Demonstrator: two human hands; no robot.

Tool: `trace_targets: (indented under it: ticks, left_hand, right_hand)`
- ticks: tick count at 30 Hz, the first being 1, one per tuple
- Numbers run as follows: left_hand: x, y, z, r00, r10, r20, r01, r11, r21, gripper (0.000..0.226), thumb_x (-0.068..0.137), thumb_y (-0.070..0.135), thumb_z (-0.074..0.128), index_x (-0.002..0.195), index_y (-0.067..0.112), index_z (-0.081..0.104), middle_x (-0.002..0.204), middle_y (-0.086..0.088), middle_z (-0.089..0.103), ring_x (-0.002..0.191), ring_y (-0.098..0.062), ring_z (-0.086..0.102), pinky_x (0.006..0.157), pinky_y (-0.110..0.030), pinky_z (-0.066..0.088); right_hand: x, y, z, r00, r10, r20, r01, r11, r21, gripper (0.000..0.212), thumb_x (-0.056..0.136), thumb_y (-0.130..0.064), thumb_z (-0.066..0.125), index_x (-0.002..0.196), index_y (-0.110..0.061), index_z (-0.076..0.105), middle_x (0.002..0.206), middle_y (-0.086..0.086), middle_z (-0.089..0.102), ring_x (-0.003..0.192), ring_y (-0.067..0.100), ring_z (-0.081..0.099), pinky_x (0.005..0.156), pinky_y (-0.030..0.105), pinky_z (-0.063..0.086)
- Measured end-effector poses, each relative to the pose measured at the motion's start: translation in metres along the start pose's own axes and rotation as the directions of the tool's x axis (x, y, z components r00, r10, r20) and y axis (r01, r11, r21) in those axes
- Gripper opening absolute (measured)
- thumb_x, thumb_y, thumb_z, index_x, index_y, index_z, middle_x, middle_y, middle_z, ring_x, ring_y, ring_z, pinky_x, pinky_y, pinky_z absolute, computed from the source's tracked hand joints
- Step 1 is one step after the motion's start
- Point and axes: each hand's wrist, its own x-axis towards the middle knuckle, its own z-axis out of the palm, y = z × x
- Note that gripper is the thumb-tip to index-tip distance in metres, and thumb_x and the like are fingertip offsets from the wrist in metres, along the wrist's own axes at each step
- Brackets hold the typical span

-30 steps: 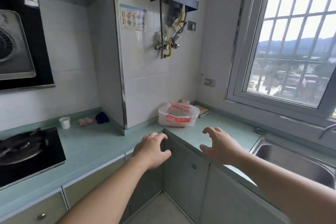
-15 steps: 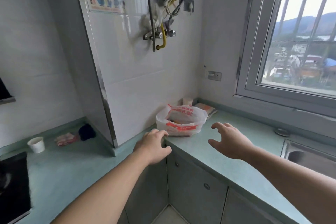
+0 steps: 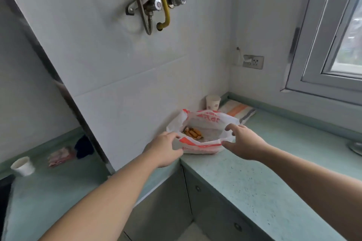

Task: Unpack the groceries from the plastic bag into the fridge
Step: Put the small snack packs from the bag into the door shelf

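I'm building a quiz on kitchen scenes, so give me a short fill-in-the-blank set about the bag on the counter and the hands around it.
1. The plastic bag sits on the ____ counter, in the corner.
2. The left hand touches the bag's near rim, and the right hand is at its ____ side.
3. Behind the bag, by the wall, stands a paper ____.
4. Beside that lies a folded cloth with an ____ stripe.

Missing words: green; right; cup; orange
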Motion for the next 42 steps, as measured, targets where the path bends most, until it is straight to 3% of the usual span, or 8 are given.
trace_targets:
  ticks: [7,11,17,23,29,36,39,42]
  left_hand:
    - [0.126,-0.014,0.025,0.996,0.069,0.063,-0.065,0.996,-0.064,0.05,0.088,0.033,0.058,0.137,0.03,0.048,0.142,0.001,0.048,0.122,-0.018,0.05,0.088,-0.023,0.039]
    - [0.2,-0.024,0.046,0.981,0.118,0.154,-0.106,0.991,-0.083,0.052,0.086,0.037,0.056,0.137,0.031,0.048,0.139,0.002,0.05,0.117,-0.018,0.053,0.096,-0.036,0.048]
    - [0.274,-0.03,0.087,0.944,0.208,0.258,-0.188,0.977,-0.098,0.05,0.089,0.032,0.057,0.138,0.026,0.047,0.139,0.002,0.05,0.118,-0.019,0.054,0.097,-0.038,0.048]
    - [0.309,-0.046,0.129,0.921,0.243,0.305,-0.248,0.968,-0.023,0.046,0.09,0.02,0.053,0.134,0.032,0.051,0.133,0.003,0.057,0.114,-0.025,0.057,0.091,-0.042,0.051]
    - [0.337,-0.06,0.161,0.894,0.26,0.365,-0.29,0.957,0.03,0.062,0.089,-0.001,0.046,0.142,0.029,0.045,0.144,-0.002,0.048,0.127,-0.027,0.046,0.109,-0.039,0.038]
    - [0.358,-0.06,0.169,0.891,0.27,0.364,-0.354,0.917,0.185,0.038,0.094,0.015,0.05,0.131,0.021,0.053,0.14,-0.004,0.048,0.128,-0.029,0.04,0.109,-0.036,0.029]
    - [0.359,-0.056,0.17,0.899,0.259,0.354,-0.334,0.927,0.169,0.028,0.098,0.022,0.046,0.124,0.018,0.056,0.137,-0.005,0.051,0.126,-0.028,0.041,0.106,-0.036,0.03]
    - [0.363,-0.052,0.164,0.891,0.247,0.381,-0.324,0.933,0.154,0.025,0.102,0.027,0.039,0.123,0.019,0.05,0.13,-0.005,0.056,0.117,-0.026,0.049,0.096,-0.037,0.039]
  right_hand:
    - [0.107,0.017,0.017,0.999,0.036,0.03,-0.036,0.999,0.003,0.055,0.09,-0.037,0.06,0.139,-0.022,0.041,0.138,0.003,0.048,0.099,0.015,0.053,0.083,0.026,0.048]
    - [0.165,0.031,0.029,0.992,0.117,0.056,-0.115,0.993,-0.039,0.053,0.09,-0.038,0.06,0.137,-0.022,0.043,0.136,0.004,0.05,0.107,0.019,0.055,0.09,0.029,0.047]
    - [0.226,0.058,0.061,0.973,0.196,0.122,-0.188,0.979,-0.077,0.048,0.089,-0.04,0.057,0.133,-0.024,0.046,0.126,0.0,0.056,0.104,0.017,0.056,0.091,0.032,0.05]
    - [0.264,0.074,0.112,0.94,0.2,0.278,-0.169,0.977,-0.132,0.035,0.09,-0.028,0.054,0.125,-0.025,0.056,0.121,-0.006,0.061,0.1,0.015,0.059,0.087,0.03,0.052]
    - [0.278,0.078,0.155,0.908,0.142,0.394,-0.019,0.954,-0.299,0.043,0.083,-0.013,0.051,0.124,-0.026,0.052,0.118,-0.002,0.056,0.106,0.021,0.055,0.085,0.032,0.044]
    - [0.285,0.091,0.171,0.908,0.163,0.386,-0.012,0.931,-0.364,0.035,0.083,-0.008,0.055,0.113,-0.026,0.06,0.111,-0.003,0.056,0.107,0.021,0.055,0.093,0.037,0.045]
    - [0.288,0.098,0.17,0.919,0.161,0.36,-0.037,0.944,-0.328,0.028,0.09,-0.014,0.049,0.112,-0.026,0.06,0.11,-0.003,0.057,0.1,0.022,0.058,0.086,0.032,0.039]
    - [0.29,0.099,0.161,0.914,0.216,0.342,-0.151,0.967,-0.207,0.025,0.098,-0.027,0.037,0.108,-0.02,0.059,0.105,0.001,0.058,0.093,0.022,0.059,0.08,0.033,0.046]
